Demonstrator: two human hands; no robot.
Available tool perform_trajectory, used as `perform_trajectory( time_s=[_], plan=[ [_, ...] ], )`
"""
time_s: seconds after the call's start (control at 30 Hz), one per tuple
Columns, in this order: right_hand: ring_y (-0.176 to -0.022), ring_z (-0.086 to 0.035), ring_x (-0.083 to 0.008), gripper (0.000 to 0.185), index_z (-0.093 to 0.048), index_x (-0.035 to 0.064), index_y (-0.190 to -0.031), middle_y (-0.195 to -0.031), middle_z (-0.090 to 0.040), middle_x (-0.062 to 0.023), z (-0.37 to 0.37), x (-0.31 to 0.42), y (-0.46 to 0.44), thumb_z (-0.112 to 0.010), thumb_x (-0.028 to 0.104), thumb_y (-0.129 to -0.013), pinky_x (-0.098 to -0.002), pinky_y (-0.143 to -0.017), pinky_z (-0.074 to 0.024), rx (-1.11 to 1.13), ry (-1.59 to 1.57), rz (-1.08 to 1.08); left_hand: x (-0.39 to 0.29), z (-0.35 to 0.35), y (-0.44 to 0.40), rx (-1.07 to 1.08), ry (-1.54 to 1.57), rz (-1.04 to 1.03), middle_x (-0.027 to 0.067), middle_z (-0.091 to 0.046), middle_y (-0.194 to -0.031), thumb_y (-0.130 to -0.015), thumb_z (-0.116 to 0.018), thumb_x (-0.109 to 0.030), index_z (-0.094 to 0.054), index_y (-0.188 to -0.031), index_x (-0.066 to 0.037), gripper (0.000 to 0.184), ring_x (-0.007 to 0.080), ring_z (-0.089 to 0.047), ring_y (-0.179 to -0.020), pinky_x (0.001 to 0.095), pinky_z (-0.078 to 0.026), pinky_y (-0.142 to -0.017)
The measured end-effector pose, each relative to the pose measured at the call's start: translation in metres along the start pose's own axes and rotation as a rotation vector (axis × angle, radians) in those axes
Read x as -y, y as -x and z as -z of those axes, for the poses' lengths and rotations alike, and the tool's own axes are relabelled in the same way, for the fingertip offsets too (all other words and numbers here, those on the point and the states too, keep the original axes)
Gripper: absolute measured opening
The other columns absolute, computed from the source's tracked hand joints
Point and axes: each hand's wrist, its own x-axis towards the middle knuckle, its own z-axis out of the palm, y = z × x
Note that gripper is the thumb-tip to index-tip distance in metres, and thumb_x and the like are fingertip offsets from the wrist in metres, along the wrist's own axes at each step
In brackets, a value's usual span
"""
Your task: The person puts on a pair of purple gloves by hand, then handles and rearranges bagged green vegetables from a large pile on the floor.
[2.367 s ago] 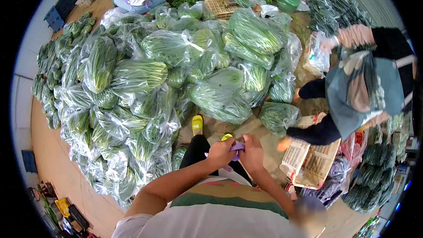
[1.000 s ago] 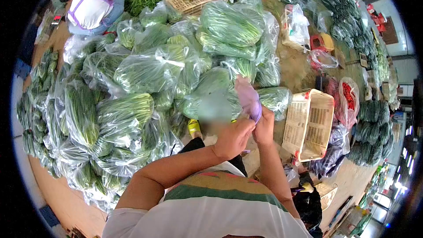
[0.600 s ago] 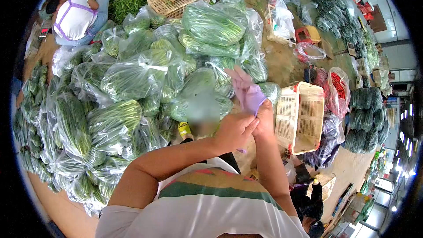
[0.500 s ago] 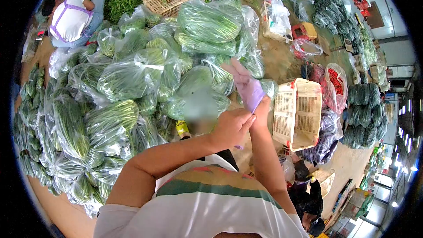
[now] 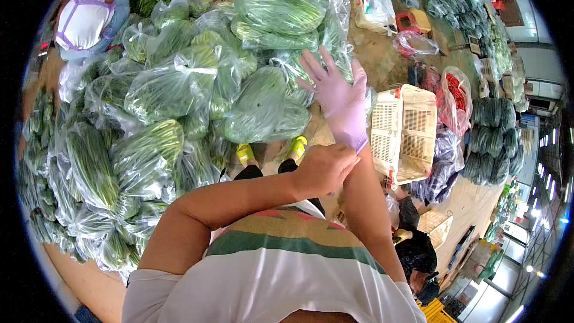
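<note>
A thin purple glove (image 5: 350,121) covers my right hand (image 5: 338,93), which is raised in front of me with its fingers spread and thumb apart. My bare left hand (image 5: 326,170) is closed at the right wrist, pinching the glove's cuff. Beyond the gloved fingers lie clear plastic bags of long green vegetables (image 5: 281,9). Another bag of greens (image 5: 263,107) rests just left of the gloved hand. To the right of my right wrist stands a cream plastic crate (image 5: 402,134).
My yellow-green shoes (image 5: 245,154) are on the floor below. Piled bags of greens (image 5: 149,149) fill the left side. A person in a white top (image 5: 84,18) crouches at the upper left. A bag of red peppers (image 5: 456,98) stands beyond the crate. Another person in black (image 5: 418,254) is at the lower right.
The right hand's fingers have spread from being bunched together, and the glove sits further down toward the wrist. The left hand has kept its grip on the cuff. The view has tilted slightly downward.
</note>
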Motion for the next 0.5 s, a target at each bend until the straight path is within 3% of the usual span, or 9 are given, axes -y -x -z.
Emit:
perform_trajectory(
  time_s=[0.1,0.17,0.2,0.27,0.3,0.37,0.5],
  plan=[
    [-0.126,-0.025,-0.0274,0.063,-0.021,-0.0061,-0.131,-0.134,-0.029,-0.0185,0.0,0.003,-0.007,-0.025,0.042,-0.09,-0.0374,-0.105,-0.0164,-0.058,-0.251,-0.145,-0.003,0.003,0.002,0.011,-0.03,0.014,0.0108,-0.048,-0.061,-0.077,-0.056,-0.014,-0.047,-0.068,-0.005,0.017,0.0296,-0.052,-0.053,0.0374,-0.042,-0.045],
    [-0.128,-0.022,-0.0264,0.072,-0.021,-0.0031,-0.132,-0.137,-0.024,-0.0164,0.009,0.003,-0.011,-0.026,0.052,-0.087,-0.0383,-0.105,-0.0152,-0.06,0.183,0.123,-0.005,0.003,0.001,-0.001,-0.045,-0.015,0.0101,-0.048,-0.061,-0.078,-0.056,-0.015,-0.047,-0.068,-0.005,0.017,0.029,-0.053,-0.052,0.0371,-0.042,-0.045],
    [-0.128,-0.022,-0.0264,0.072,-0.021,-0.0031,-0.132,-0.137,-0.024,-0.0164,0.006,0.004,-0.015,-0.026,0.052,-0.087,-0.0383,-0.105,-0.0152,-0.064,0.183,0.12,-0.006,0.003,0.0,0.0,-0.042,-0.01,0.0101,-0.048,-0.061,-0.078,-0.056,-0.015,-0.047,-0.068,-0.005,0.017,0.029,-0.053,-0.052,0.0371,-0.042,-0.045],
    [-0.129,-0.019,-0.0256,0.076,-0.02,0.0005,-0.134,-0.139,-0.019,-0.0163,-0.002,0.009,-0.025,-0.029,0.057,-0.084,-0.0388,-0.105,-0.0132,-0.208,0.073,0.428,-0.009,0.004,-0.003,0.013,0.01,0.016,0.0112,-0.046,-0.063,-0.079,-0.055,-0.014,-0.045,-0.069,-0.005,0.017,0.0302,-0.05,-0.055,0.0388,-0.037,-0.046],
    [-0.129,-0.019,-0.0256,0.076,-0.02,0.0005,-0.134,-0.139,-0.019,-0.0163,-0.007,0.014,-0.028,-0.029,0.057,-0.084,-0.0388,-0.105,-0.0132,-0.206,0.075,0.426,-0.009,0.004,-0.005,0.01,0.011,0.016,0.0112,-0.046,-0.063,-0.079,-0.055,-0.014,-0.045,-0.069,-0.005,0.017,0.0302,-0.05,-0.055,0.0388,-0.037,-0.046],
    [-0.129,-0.018,-0.0261,0.073,-0.021,0.0027,-0.134,-0.139,-0.021,-0.0145,-0.012,0.022,-0.029,-0.032,0.055,-0.084,-0.0389,-0.105,-0.0127,0.217,-0.322,0.134,-0.01,0.003,-0.005,0.01,0.023,0.006,0.0108,-0.045,-0.062,-0.079,-0.055,-0.014,-0.045,-0.068,-0.005,0.017,0.0294,-0.05,-0.055,0.0383,-0.037,-0.046],
    [-0.128,-0.021,-0.0276,0.066,-0.021,0.0044,-0.134,-0.138,-0.024,-0.0128,0.0,0.02,-0.039,-0.03,0.05,-0.087,-0.0437,-0.105,-0.0135,0.264,-0.275,-0.034,-0.012,0.003,-0.008,-0.003,-0.011,0.03,0.0108,-0.045,-0.063,-0.079,-0.055,-0.015,-0.045,-0.068,-0.005,0.018,0.0292,-0.049,-0.053,0.0384,-0.037,-0.045]
  ],
)
